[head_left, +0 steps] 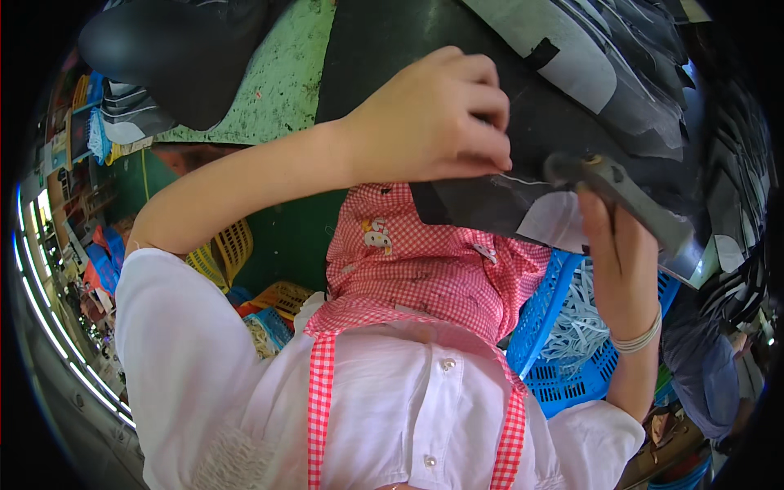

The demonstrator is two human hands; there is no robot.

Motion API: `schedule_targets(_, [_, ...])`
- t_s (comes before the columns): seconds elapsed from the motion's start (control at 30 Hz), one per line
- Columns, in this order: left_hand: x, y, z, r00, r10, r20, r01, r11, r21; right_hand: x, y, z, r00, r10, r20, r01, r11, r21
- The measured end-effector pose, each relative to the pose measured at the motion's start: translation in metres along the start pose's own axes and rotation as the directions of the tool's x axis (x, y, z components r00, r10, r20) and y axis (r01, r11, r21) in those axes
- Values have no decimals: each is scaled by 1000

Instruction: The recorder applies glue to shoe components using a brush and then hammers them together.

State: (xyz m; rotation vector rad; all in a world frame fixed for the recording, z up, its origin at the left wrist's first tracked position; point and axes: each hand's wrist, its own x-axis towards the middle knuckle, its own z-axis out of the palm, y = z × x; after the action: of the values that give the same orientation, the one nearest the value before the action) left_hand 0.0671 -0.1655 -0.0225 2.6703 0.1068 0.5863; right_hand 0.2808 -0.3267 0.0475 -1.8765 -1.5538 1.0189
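Note:
My left hand [445,114] reaches across the black work surface [367,49], fingers closed in a pinch. From its fingertips a thin white strip [523,180] runs toward the right. Blurred by motion, a hammer [637,200] is in my right hand [608,224], its metal head tilted down to the right; most of the handle is hidden by the fingers. Between the hands, near the surface's front edge, lies a black piece with a pale grey-white patch [555,219]. Whether the left fingers also touch the black piece, I cannot tell.
Black pieces with pale backing [563,65] are stacked at the far right. A blue basket [543,306] of pale strips stands below my right forearm. Yellow baskets [237,249] sit at lower left. A dark rounded object [155,49] rests on the green tabletop [269,82].

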Motion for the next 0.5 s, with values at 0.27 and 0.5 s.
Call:
schedule_targets(0.27, [-8,-13,-7,999,48,-20,-48,998,-34,5,-4,12,998,-19,61,21,999,-33])
schedule_targets(0.5, [-19,-12,-8,997,-77,-29,75,995,-70,10,-9,16,999,5,33,-5,1000,6])
